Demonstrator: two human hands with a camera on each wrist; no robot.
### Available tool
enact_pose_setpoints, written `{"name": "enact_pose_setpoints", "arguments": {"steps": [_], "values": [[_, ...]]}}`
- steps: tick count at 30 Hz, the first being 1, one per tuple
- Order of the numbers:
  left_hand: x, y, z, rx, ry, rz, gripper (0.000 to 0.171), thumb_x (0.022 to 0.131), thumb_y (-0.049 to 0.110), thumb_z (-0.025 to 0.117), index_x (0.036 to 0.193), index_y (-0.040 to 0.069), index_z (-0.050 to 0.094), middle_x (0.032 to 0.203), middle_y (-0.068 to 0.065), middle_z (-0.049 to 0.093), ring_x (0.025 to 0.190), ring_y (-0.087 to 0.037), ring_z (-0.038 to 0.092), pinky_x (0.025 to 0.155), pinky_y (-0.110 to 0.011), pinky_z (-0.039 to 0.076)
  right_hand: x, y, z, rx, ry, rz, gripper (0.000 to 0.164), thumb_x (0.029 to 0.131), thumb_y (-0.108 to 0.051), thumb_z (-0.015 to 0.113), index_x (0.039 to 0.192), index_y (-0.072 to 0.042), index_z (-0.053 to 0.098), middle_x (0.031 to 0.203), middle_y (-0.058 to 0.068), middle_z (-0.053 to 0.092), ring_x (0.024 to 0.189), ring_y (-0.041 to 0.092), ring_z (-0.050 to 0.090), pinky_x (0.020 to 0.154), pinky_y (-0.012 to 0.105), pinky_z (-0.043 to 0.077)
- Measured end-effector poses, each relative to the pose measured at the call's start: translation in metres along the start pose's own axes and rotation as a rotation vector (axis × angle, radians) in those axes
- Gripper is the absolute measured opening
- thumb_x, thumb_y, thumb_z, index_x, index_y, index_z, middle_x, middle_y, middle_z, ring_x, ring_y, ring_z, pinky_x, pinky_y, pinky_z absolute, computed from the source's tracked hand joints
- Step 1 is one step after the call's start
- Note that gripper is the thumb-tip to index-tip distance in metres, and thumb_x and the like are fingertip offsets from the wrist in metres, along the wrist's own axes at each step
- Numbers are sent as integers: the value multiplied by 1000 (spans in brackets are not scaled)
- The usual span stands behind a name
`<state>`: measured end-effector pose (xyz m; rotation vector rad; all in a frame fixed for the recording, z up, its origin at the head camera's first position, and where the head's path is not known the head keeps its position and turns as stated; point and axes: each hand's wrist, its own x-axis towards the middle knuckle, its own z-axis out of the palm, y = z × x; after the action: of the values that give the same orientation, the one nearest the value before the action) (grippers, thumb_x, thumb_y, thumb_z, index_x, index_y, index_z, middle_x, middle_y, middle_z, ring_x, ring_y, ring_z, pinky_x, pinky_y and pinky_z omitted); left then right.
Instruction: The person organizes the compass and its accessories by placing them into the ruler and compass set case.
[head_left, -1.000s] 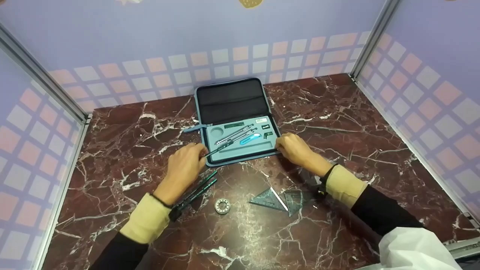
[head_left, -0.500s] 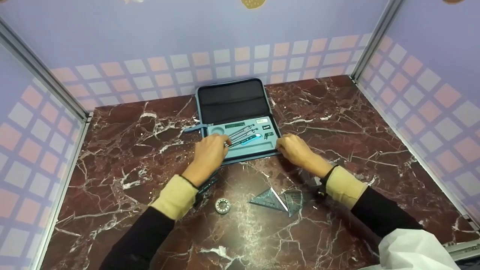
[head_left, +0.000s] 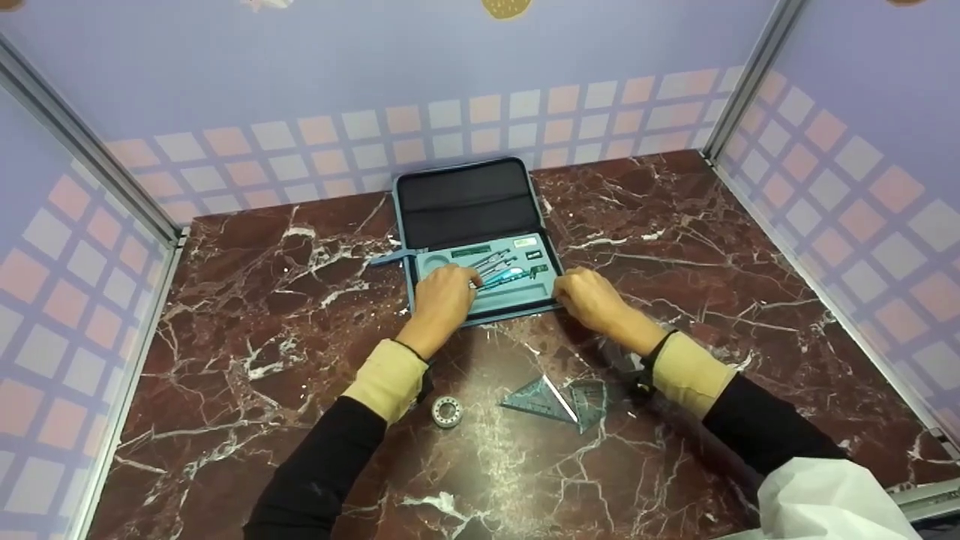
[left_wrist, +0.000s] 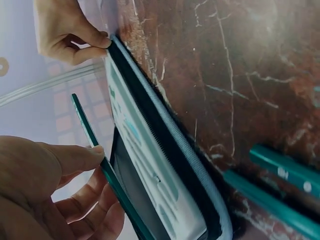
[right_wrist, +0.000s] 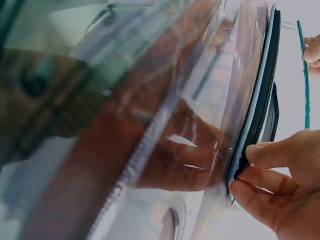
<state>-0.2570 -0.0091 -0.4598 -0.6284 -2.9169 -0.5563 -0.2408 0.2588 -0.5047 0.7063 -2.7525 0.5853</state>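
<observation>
My left hand [head_left: 444,300] pinches a dark green pencil [left_wrist: 117,187] between thumb and fingers, over the front part of an open blue zip case [head_left: 465,199]. In the right wrist view the pencil [right_wrist: 306,90] stands apart from the case edge. My right hand [head_left: 589,296] grips the case's front right edge with thumb and curled fingers, seen close in the right wrist view. In the pale blue tray [head_left: 517,294] lie metal compasses [head_left: 491,262], a bright blue piece [head_left: 514,274], a white eraser [head_left: 525,241] and small dark items. The left hand hides part of the tray.
Two green pencils [left_wrist: 272,202] lie on the marbled table in front of the case. Nearer are a silver ring-shaped thing [head_left: 447,412] and transparent triangular set squares [head_left: 540,401]. Clear plastic [right_wrist: 165,105] fills much of the right wrist view. Patterned walls enclose the table.
My left hand has moved right, from the case's front left corner to over the tray, carrying the pencil. The right hand has stayed at the edge.
</observation>
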Motion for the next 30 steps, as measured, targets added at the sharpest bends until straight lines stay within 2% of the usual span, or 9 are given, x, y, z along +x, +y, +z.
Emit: {"name": "enact_pose_setpoints", "arguments": {"steps": [10,17,23,30], "values": [[11,6,18,8,-37,-3,26,92,1,65,106,14,82,107,-11,75,99,-35,71,78,-53,58,0,1,0,-4,-4,-1,16,79,11,66,81,-2,74,81,14,69,77,36,68,70,50,58],[14,5,25,42,-24,5,27,92,-1,63,104,15,83,105,-10,76,97,-33,71,77,-52,59,-1,0,-1,-9,0,7,16,80,11,66,81,-3,75,82,14,70,79,37,68,71,51,58],[16,8,29,86,-2,42,25,95,2,65,103,16,84,103,-10,76,93,-35,72,74,-54,59,-1,-2,-2,-22,13,9,16,80,10,66,80,-3,74,81,14,69,79,38,68,69,53,57],[19,11,34,108,-13,49,19,94,6,71,102,17,84,103,-7,77,91,-33,73,73,-51,60,-1,0,0,-31,9,18,16,80,10,66,80,-3,75,81,14,69,78,37,68,69,51,58]]}}
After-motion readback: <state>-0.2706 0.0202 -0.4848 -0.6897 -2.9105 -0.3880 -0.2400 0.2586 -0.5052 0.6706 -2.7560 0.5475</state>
